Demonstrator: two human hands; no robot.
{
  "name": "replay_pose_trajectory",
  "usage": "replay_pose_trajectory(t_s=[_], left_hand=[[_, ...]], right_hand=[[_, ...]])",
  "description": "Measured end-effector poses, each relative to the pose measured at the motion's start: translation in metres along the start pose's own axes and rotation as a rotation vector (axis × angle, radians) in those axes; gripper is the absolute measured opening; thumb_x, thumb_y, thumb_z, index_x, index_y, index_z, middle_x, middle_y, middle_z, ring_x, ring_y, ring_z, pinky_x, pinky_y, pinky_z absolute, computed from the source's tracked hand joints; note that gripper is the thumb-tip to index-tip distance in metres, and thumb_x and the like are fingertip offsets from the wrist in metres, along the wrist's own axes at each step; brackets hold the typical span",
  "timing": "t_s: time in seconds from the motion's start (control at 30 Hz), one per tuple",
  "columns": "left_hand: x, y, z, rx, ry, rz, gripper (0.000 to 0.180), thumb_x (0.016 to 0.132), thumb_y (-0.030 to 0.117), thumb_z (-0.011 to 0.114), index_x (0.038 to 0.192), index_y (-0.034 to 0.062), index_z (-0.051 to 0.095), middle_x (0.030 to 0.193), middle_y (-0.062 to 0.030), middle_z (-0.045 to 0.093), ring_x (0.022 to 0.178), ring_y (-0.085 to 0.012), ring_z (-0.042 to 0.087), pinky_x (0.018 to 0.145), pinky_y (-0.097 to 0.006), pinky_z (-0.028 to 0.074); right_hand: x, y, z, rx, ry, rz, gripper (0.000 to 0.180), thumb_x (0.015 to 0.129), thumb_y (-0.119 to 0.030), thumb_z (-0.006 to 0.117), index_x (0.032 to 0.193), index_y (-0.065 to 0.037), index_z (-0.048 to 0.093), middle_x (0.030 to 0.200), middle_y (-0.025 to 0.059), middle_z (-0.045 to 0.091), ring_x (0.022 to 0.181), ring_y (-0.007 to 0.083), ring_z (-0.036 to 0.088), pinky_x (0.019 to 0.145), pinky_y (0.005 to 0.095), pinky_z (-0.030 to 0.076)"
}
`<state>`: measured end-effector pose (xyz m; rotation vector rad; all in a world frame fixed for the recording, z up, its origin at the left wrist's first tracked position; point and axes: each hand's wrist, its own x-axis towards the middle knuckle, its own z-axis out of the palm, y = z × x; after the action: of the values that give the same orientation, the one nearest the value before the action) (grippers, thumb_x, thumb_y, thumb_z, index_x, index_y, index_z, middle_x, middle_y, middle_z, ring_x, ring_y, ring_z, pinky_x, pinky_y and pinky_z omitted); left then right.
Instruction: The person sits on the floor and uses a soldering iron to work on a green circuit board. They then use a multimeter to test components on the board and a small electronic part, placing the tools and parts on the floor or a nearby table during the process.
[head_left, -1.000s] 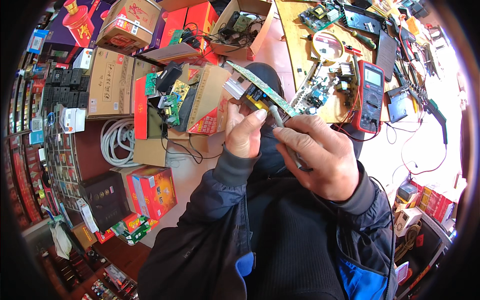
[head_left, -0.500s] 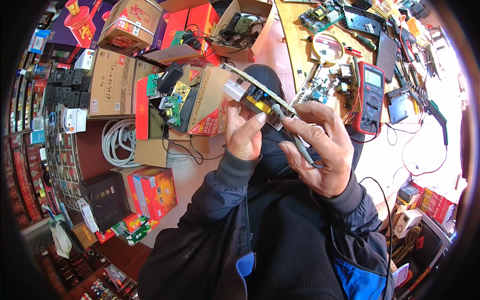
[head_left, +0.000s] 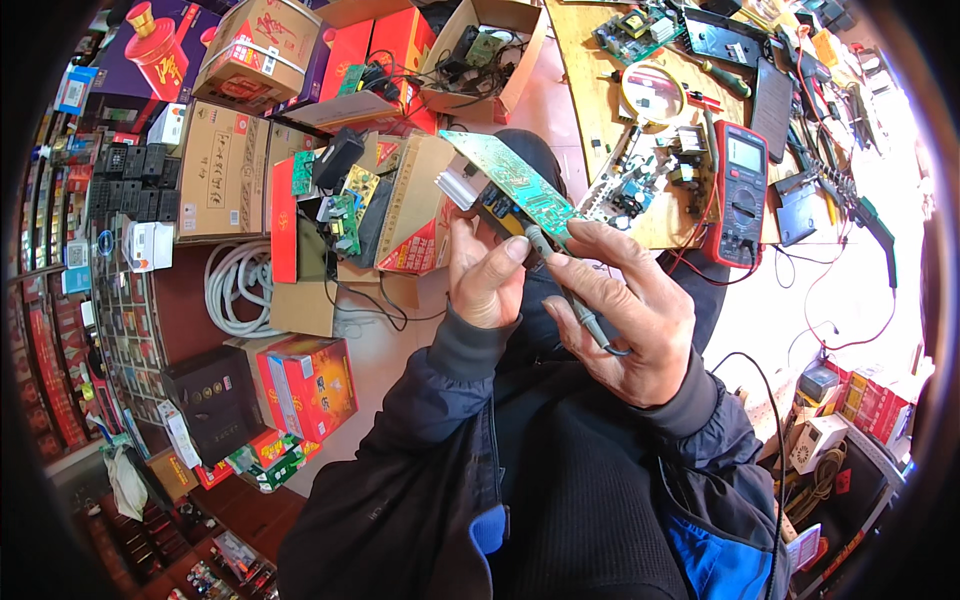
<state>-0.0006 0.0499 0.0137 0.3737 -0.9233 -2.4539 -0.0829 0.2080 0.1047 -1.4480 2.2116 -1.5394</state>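
Left hand (head_left: 487, 278) grips the lower end of a green rectangular printed circuit board (head_left: 510, 182), held raised and tilted above the lap, a silver finned heat sink (head_left: 458, 186) at its left edge. Right hand (head_left: 625, 312) is closed on a slim grey probe (head_left: 565, 288), its tip apparently touching the board; a red multimeter (head_left: 738, 192) lies on the wooden bench (head_left: 585, 60) just beyond

We have one head-worn fisheye view, looking steeply down and close on our hands (head_left: 570, 290), with the desk (head_left: 600, 90) bending toward the rim.
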Motion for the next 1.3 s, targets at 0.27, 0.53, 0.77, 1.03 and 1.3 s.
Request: replay_pose_trajectory(t_s=[0.27,0.53,0.77,1.03,1.3], left_hand=[[-0.001,0.009,0.026,0.292,0.053,0.031,0.069,0.087,0.008,0.079,0.143,0.0009,0.04,0.133,-0.0128,0.055,0.126,-0.0245,0.055,0.113,-0.041,0.043],[0.004,0.014,0.036,0.374,0.056,-0.023,0.073,0.084,0.002,0.084,0.138,-0.0014,0.035,0.125,-0.015,0.061,0.115,-0.018,0.063,0.099,-0.035,0.056],[0.005,0.018,0.041,0.427,0.051,-0.031,0.068,0.085,0.006,0.085,0.134,-0.0027,0.038,0.122,-0.0143,0.066,0.11,-0.0165,0.067,0.097,-0.034,0.057],[0.003,0.02,0.042,0.407,0.066,-0.071,0.068,0.085,0.008,0.086,0.133,-0.0039,0.039,0.12,-0.0145,0.067,0.109,-0.0157,0.067,0.096,-0.033,0.057],[0.004,0.019,0.04,0.401,0.069,-0.054,0.069,0.085,0.008,0.087,0.133,-0.0033,0.04,0.12,-0.0139,0.067,0.109,-0.0154,0.066,0.096,-0.033,0.057]], right_hand=[[0.005,0.009,-0.007,0.071,0.135,0.011,0.033,0.083,0.003,0.081,0.115,0.002,0.074,0.111,0.0205,0.073,0.095,0.0317,0.075,0.083,0.0352,0.06],[-0.003,0.004,-0.022,0.016,0.13,0.072,0.033,0.083,0.008,0.078,0.116,0.004,0.074,0.099,0.0175,0.072,0.084,0.025,0.073,0.076,0.0307,0.056],[0.0,0.004,-0.021,-0.058,0.089,0.075,0.034,0.083,0.007,0.079,0.115,0.001,0.075,0.097,0.0162,0.07,0.083,0.0261,0.071,0.074,0.0322,0.056],[0.003,0.002,-0.022,-0.081,0.054,0.072,0.031,0.085,0.012,0.074,0.114,0.003,0.075,0.099,0.0137,0.069,0.086,0.0202,0.069,0.077,0.0295,0.054],[0.001,0.001,-0.024,-0.052,0.087,0.091,0.031,0.082,0.007,0.079,0.112,-0.001,0.077,0.099,0.0138,0.068,0.084,0.023,0.068,0.075,0.0321,0.054]])
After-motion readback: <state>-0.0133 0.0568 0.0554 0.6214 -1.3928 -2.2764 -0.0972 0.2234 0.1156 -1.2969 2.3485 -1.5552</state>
